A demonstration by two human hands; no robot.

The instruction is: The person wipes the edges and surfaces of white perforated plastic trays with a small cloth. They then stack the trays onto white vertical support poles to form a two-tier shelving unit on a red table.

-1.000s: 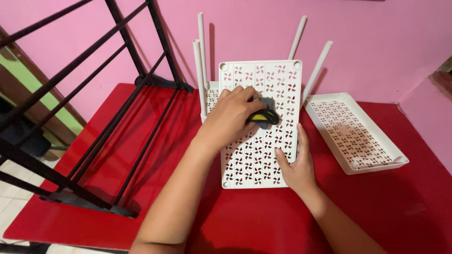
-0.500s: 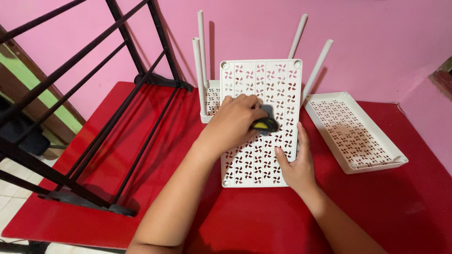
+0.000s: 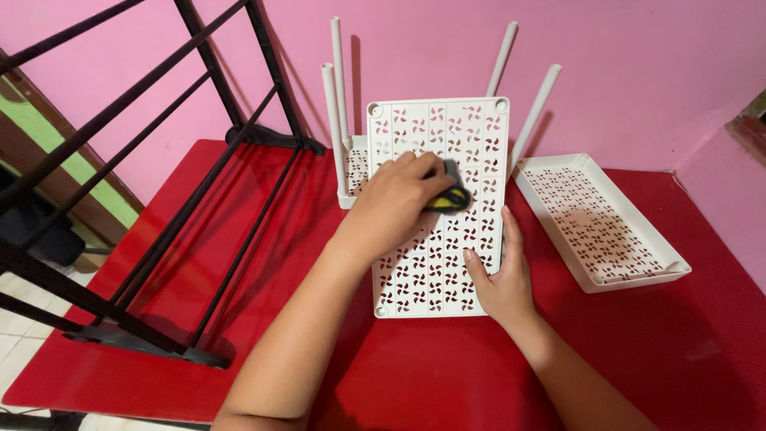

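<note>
A white plastic shelf panel [image 3: 435, 263] with cut-out pinwheel holes lies flat on the red table [image 3: 447, 375], right in front of me. My left hand [image 3: 396, 203] rests on the panel's upper middle, closed around a small yellow and black object [image 3: 448, 199] that is mostly hidden under the fingers. My right hand [image 3: 499, 275] lies flat with fingers apart on the panel's lower right edge, pressing it down.
Behind the panel stands another white shelf tray with upright white posts [image 3: 341, 112]. A third white tray [image 3: 594, 219] lies to the right. A black metal rack frame [image 3: 159, 199] leans over the table's left half. A pink wall [image 3: 638, 72] is behind.
My left hand has shifted slightly along the panel with the yellow and black object. My right hand stays in the same place.
</note>
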